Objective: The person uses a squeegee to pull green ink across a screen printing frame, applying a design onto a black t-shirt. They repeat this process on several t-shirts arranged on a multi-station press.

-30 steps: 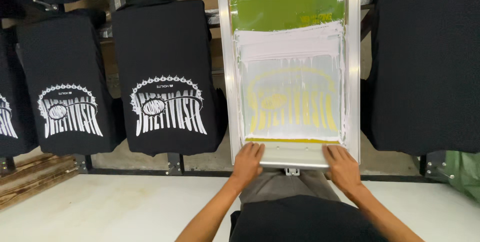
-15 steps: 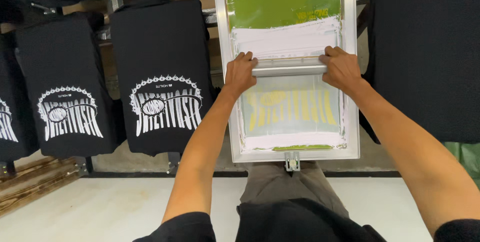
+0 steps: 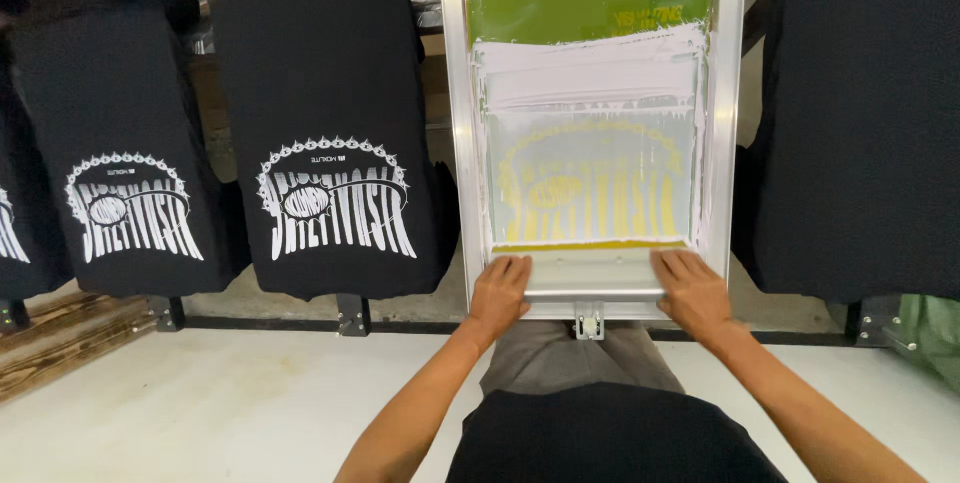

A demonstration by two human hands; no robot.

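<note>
Gripping the grey metal squeegee bar (image 3: 592,279) at the near edge of the aluminium-framed printing screen (image 3: 594,123), left hand (image 3: 500,288) and right hand (image 3: 692,288) curl their fingers over its 2 ends for even pressure.

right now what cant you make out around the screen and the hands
- What lies under the screen frame: head view, hidden by the frame and its inked mesh.
- The squeegee blade edge: head view, covered by the left hand and right hand on it.
- The black shirt on the right: head view, cut off by the picture's right edge; no print shows.
- The clamp below the frame: too small to read how it locks.
</note>
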